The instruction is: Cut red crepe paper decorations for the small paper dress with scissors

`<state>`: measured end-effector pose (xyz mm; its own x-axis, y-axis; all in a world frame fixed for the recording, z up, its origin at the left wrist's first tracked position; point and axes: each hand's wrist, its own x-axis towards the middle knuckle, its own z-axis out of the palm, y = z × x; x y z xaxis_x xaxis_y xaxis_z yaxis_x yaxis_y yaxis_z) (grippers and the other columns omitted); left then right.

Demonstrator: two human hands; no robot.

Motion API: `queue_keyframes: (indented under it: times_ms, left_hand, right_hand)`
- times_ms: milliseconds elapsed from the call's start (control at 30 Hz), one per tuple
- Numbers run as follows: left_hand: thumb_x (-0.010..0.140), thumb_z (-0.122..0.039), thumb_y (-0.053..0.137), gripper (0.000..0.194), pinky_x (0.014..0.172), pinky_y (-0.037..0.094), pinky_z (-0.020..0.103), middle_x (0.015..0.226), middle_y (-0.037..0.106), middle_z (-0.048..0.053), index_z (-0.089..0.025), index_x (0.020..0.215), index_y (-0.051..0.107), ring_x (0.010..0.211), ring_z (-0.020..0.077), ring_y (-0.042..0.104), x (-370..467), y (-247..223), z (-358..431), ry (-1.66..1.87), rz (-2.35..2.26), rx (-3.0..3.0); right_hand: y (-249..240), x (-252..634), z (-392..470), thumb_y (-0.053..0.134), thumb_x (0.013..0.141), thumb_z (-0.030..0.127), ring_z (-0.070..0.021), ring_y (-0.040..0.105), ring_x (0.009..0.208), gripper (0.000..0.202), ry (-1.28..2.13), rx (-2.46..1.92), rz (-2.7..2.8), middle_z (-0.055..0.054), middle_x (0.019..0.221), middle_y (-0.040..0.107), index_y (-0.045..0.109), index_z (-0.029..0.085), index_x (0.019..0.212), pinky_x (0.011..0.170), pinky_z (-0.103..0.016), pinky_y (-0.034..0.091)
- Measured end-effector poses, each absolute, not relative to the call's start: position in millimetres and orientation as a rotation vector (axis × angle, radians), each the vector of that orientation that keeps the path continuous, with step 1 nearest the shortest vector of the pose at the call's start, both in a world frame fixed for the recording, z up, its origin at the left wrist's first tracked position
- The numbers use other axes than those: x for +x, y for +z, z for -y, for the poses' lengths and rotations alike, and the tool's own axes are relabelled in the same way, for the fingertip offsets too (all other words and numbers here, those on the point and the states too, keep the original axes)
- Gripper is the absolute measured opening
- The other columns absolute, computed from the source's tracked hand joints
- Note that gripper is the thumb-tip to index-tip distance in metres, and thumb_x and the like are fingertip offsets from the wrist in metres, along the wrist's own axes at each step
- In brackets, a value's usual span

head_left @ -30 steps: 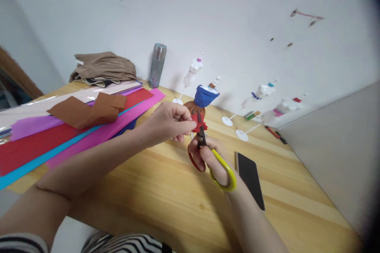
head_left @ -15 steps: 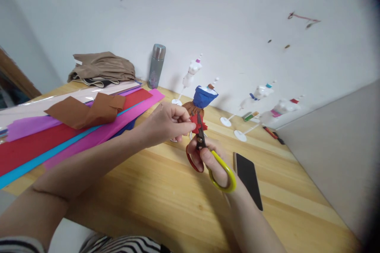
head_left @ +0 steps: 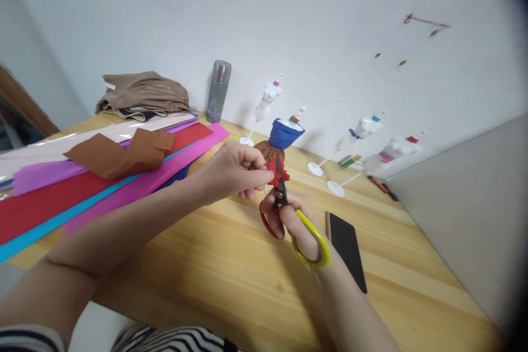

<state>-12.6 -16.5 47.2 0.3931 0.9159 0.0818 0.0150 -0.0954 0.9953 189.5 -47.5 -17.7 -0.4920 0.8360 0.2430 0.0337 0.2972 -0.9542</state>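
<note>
My left hand (head_left: 243,171) pinches a small piece of red paper (head_left: 273,168) with jagged edges between thumb and finger. In my right hand (head_left: 295,220) are scissors (head_left: 311,239) with one yellow and one red handle loop. Their dark blades point away from me and lie across the red piece, slightly parted. Just beyond the blades stands a small mannequin with a blue top (head_left: 284,133) and a brown skirt (head_left: 270,149); its stand is partly hidden by my hands.
Coloured sheets (head_left: 94,192) with a brown piece (head_left: 124,157) lie left, near folded cloth (head_left: 144,93) and a grey bottle (head_left: 218,93). White mannequins (head_left: 268,96) stand along the wall. A phone (head_left: 346,250) lies right of my right hand, markers (head_left: 377,184) farther back.
The whole view has shifted very slightly. Both hands keep nearly the same pose, with the red piece and the scissors still in them.
</note>
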Motion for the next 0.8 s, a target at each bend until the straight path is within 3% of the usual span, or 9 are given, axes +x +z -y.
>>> queue_keyframes:
  times_ms: [800]
  left_hand:
    - [0.076, -0.02, 0.072, 0.02, 0.042, 0.04, 0.014, 0.045, 0.06, -0.003, -0.015, 0.06, 0.06, 0.04, 0.0056, 0.054, -11.5, 37.0, 13.2, 0.987, -0.779, 1.504]
  right_hand:
    - [-16.3, 188.4, 48.3, 0.058, 0.099, 0.067, -0.0103, 0.035, 0.042, 0.049, 1.305, -0.722, 1.758, 0.006, 0.052, 0.044, 0.061, 0.02, 0.083, 0.045, -0.028, 0.024]
